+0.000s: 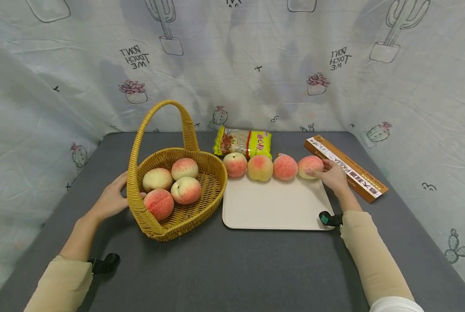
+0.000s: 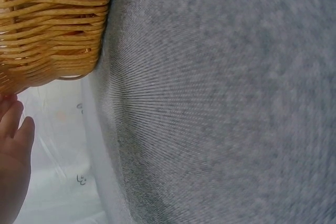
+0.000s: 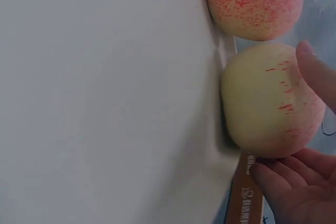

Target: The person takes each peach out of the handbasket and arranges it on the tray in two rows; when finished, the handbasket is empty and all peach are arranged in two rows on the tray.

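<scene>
My left hand [image 1: 113, 195] holds the left side of a yellow wicker basket [image 1: 201, 216], thumb over the rim and fingers along the outer wall. Several pink and cream peaches [image 1: 186, 190] lie inside it. To its right is a pale rectangular tray [image 1: 271, 208] with a row of peaches along its far edge. My right hand [image 1: 333, 175] pinches the rightmost peach [image 3: 268, 103] of that row, thumb on one side and fingers on the other. The neighbouring peach [image 3: 257, 3] sits close beside it.
Behind the row lies a yellow and clear pasta bag [image 1: 242, 142]. A long brown pasta box [image 1: 347, 169] lies slanted right of the tray, under and beyond my right hand. A patterned curtain [image 1: 232, 65] hangs behind the dark grey table [image 1: 224, 268].
</scene>
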A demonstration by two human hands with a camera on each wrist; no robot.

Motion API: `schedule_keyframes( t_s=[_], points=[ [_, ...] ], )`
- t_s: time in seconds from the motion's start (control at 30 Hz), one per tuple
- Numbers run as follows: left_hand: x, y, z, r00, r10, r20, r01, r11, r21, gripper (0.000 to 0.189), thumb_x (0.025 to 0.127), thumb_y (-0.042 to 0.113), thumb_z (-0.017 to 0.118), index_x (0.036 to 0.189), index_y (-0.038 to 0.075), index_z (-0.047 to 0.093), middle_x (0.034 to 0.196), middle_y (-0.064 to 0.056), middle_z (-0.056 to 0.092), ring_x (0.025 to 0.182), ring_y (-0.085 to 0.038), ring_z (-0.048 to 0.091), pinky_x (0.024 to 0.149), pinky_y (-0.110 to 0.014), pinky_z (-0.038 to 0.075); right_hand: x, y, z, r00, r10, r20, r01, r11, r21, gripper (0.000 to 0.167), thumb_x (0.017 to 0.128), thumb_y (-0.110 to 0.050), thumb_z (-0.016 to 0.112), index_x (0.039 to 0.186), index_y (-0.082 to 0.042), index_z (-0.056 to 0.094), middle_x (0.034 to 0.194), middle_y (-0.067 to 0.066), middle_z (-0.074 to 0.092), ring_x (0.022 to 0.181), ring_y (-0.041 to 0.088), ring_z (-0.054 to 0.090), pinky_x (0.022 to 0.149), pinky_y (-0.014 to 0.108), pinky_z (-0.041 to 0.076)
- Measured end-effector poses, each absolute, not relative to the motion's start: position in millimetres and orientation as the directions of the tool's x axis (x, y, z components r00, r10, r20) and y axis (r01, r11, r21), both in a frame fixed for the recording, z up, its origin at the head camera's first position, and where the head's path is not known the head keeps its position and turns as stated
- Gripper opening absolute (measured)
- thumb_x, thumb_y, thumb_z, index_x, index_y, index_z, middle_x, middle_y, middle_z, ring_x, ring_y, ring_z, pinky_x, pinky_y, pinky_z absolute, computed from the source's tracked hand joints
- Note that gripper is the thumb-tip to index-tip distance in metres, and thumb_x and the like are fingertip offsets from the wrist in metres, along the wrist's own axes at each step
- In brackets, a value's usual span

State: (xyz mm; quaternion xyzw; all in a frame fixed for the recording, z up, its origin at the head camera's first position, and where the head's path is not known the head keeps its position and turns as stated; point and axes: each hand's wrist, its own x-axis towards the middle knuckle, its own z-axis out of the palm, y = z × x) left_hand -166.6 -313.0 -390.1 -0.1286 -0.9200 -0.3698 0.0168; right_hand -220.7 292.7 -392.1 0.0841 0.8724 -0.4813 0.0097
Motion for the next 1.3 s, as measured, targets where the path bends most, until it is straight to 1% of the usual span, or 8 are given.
schedule_keyframes(
  t_s=[0.13, 0.23, 0.37, 0.5, 0.7, 0.8, 1.03, 1.3],
  points=[
    [-167, -313, -391, -0.966, 0.226, 0.125, 0.25, 0.696, 0.673, 0.084, 0.086, 0.029, 0.073, 0.153, 0.003, 0.029, 0.153, -0.029, 0.022, 0.136, -0.054, 0.025, 0.101, -0.073, 0.028, -220, 294, -384, -0.99, 0.112, -0.087, 0.134, 0.54, -0.831, 0.089, 0.088, -0.034, 0.072, 0.149, 0.011, 0.024, 0.149, 0.031, 0.032, 0.137, 0.043, 0.034, 0.111, 0.05, 0.034],
    [-168, -314, -392, -0.966, 0.228, 0.125, 0.25, 0.686, 0.683, 0.085, 0.086, 0.028, 0.074, 0.153, 0.003, 0.028, 0.153, -0.029, 0.023, 0.136, -0.053, 0.025, 0.102, -0.072, 0.027, -220, 293, -379, -0.991, 0.12, -0.064, 0.119, 0.532, -0.838, 0.087, 0.089, -0.032, 0.072, 0.149, 0.011, 0.025, 0.15, 0.03, 0.03, 0.138, 0.042, 0.033, 0.112, 0.05, 0.034],
    [-169, -315, -392, -0.965, 0.228, 0.13, 0.253, 0.679, 0.689, 0.085, 0.085, 0.026, 0.074, 0.152, 0.001, 0.029, 0.153, -0.029, 0.024, 0.136, -0.053, 0.026, 0.104, -0.069, 0.028, -220, 289, -370, -0.991, 0.135, -0.016, 0.082, 0.499, -0.862, 0.086, 0.089, -0.03, 0.072, 0.151, 0.007, 0.025, 0.153, 0.026, 0.028, 0.139, 0.041, 0.032, 0.111, 0.05, 0.034],
    [-169, -315, -392, -0.966, 0.225, 0.128, 0.25, 0.679, 0.69, 0.084, 0.086, 0.027, 0.074, 0.152, 0.001, 0.029, 0.153, -0.028, 0.023, 0.136, -0.053, 0.025, 0.104, -0.07, 0.027, -218, 277, -359, -0.994, 0.106, 0.033, 0.022, 0.474, -0.88, 0.085, 0.089, -0.029, 0.072, 0.152, 0.003, 0.025, 0.154, 0.023, 0.028, 0.14, 0.037, 0.03, 0.112, 0.048, 0.034],
    [-168, -314, -393, -0.968, 0.213, 0.133, 0.246, 0.697, 0.673, 0.081, 0.085, 0.028, 0.074, 0.15, 0.002, 0.034, 0.153, -0.027, 0.025, 0.136, -0.052, 0.026, 0.103, -0.071, 0.028, -217, 250, -344, -0.998, 0.013, 0.066, -0.051, 0.499, -0.865, 0.084, 0.087, -0.029, 0.075, 0.152, 0.0, 0.029, 0.153, 0.019, 0.033, 0.141, 0.033, 0.032, 0.113, 0.043, 0.034],
    [-168, -314, -393, -0.965, 0.22, 0.142, 0.258, 0.704, 0.662, 0.081, 0.086, 0.029, 0.073, 0.15, 0.001, 0.033, 0.153, -0.029, 0.024, 0.136, -0.054, 0.025, 0.101, -0.073, 0.028, -216, 237, -338, -0.996, -0.047, 0.069, -0.084, 0.503, -0.86, 0.083, 0.087, -0.027, 0.075, 0.152, -0.001, 0.029, 0.154, 0.019, 0.032, 0.141, 0.033, 0.032, 0.114, 0.041, 0.033],
    [-169, -312, -392, -0.965, 0.222, 0.137, 0.255, 0.696, 0.671, 0.081, 0.086, 0.029, 0.073, 0.151, 0.002, 0.033, 0.153, -0.028, 0.024, 0.136, -0.053, 0.025, 0.102, -0.072, 0.027, -210, 204, -337, -0.979, -0.178, 0.102, -0.175, 0.463, -0.869, 0.074, 0.088, -0.018, 0.073, 0.149, 0.001, 0.035, 0.15, 0.021, 0.037, 0.139, 0.034, 0.035, 0.114, 0.04, 0.034],
    [-167, -313, -394, -0.961, 0.229, 0.152, 0.272, 0.708, 0.651, 0.083, 0.086, 0.03, 0.073, 0.151, 0.0, 0.03, 0.152, -0.032, 0.023, 0.133, -0.056, 0.027, 0.098, -0.075, 0.029, -195, 161, -343, -0.948, -0.272, 0.166, -0.264, 0.38, -0.887, 0.071, 0.083, -0.009, 0.078, 0.145, 0.002, 0.043, 0.144, 0.022, 0.045, 0.135, 0.033, 0.043, 0.111, 0.037, 0.038]
  ],
)
